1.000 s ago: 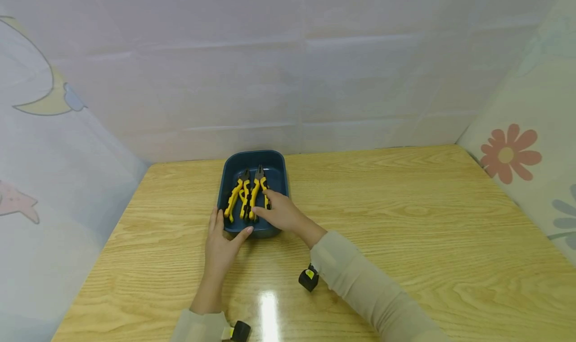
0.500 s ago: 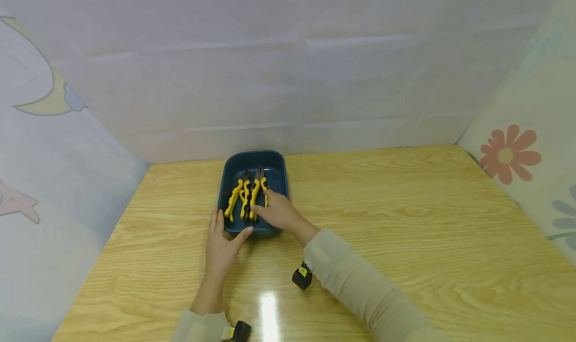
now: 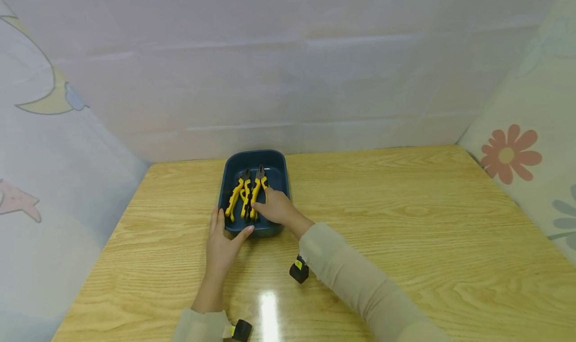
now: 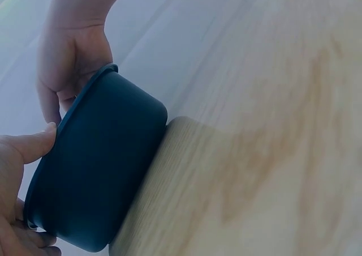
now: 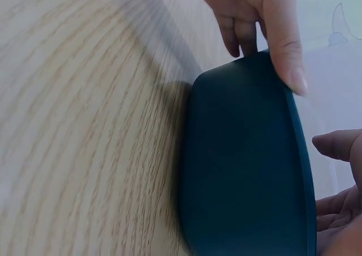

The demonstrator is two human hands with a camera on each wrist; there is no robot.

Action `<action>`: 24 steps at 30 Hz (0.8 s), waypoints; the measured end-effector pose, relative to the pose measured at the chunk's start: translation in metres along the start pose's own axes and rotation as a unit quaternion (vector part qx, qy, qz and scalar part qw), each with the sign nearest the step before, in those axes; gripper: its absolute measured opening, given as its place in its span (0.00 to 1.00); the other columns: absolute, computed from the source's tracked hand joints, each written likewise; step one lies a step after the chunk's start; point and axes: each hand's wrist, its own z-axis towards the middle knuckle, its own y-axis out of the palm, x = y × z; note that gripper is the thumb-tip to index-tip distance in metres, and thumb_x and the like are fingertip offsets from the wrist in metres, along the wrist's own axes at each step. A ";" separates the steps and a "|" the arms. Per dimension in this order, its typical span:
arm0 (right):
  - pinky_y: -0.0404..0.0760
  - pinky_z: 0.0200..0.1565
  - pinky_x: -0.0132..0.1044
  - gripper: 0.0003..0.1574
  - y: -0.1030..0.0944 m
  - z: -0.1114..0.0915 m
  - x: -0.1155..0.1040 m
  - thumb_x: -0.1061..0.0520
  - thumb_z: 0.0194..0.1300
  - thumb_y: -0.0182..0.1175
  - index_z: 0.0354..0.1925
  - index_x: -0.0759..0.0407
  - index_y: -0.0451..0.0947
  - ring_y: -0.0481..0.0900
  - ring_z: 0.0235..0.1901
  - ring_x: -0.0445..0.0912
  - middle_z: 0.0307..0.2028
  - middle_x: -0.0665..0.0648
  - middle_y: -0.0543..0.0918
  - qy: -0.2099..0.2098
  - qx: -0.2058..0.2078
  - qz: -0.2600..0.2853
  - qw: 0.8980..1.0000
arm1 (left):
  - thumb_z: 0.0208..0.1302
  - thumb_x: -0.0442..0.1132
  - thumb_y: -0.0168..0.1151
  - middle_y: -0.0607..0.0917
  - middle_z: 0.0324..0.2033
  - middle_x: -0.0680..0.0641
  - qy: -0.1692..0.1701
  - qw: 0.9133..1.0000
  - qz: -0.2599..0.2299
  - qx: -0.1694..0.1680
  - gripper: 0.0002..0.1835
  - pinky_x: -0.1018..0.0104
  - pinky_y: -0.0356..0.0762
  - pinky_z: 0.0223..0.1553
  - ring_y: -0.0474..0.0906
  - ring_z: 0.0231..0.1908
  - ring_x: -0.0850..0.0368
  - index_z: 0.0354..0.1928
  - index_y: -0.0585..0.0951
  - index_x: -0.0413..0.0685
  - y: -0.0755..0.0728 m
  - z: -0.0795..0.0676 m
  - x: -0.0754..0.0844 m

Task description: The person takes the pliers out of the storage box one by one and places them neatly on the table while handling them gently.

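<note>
A dark blue rectangular bin stands on the wooden table near its back edge. Two pairs of pliers with yellow and black handles lie side by side in it, jaws pointing away: the left pliers and the right pliers. My left hand holds the bin's near left corner, thumb at the near rim and fingers along the left side. Reaching over the near right rim, my right hand grips the right pliers, thumb on one handle and fingers at the other. The bin's wall hides the pliers in both wrist views.
The wood-grained table extends to the right of the bin. A pale sheet wall rises directly behind the bin, and patterned sheets hang at both sides. Each wrist carries a small black camera.
My right hand has shifted slightly forward and to the left over the right pliers, its fingers covering more of the right handle. The left hand and bin stay almost in place.
</note>
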 end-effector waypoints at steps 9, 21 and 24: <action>0.74 0.39 0.39 0.41 0.001 0.008 -0.001 0.47 0.60 0.52 0.62 0.69 0.52 0.76 0.36 0.49 0.51 0.64 0.70 0.020 0.007 -0.015 1.000 | 0.46 0.59 0.60 0.42 0.65 0.47 -0.001 1.000 -0.002 0.002 0.52 0.48 0.47 0.58 0.40 0.63 0.47 0.65 0.46 0.40 0.000 0.000 -0.001; 0.64 0.12 0.29 0.18 0.003 0.013 -0.008 0.52 0.61 0.52 0.27 0.65 0.76 0.62 0.07 0.40 0.08 0.51 0.65 0.033 0.020 -0.055 0.998 | 0.45 0.62 0.59 0.41 0.65 0.50 -0.006 1.000 -0.005 0.003 0.53 0.48 0.47 0.58 0.39 0.63 0.47 0.66 0.45 0.42 -0.001 0.000 -0.003; 0.64 0.12 0.29 0.24 0.004 0.014 -0.009 0.52 0.61 0.52 0.10 0.59 0.70 0.61 0.07 0.41 0.06 0.50 0.63 0.042 0.016 -0.066 0.997 | 0.46 0.60 0.60 0.42 0.65 0.49 -0.001 1.000 -0.003 0.004 0.52 0.48 0.47 0.58 0.40 0.63 0.47 0.65 0.46 0.41 -0.001 0.001 -0.003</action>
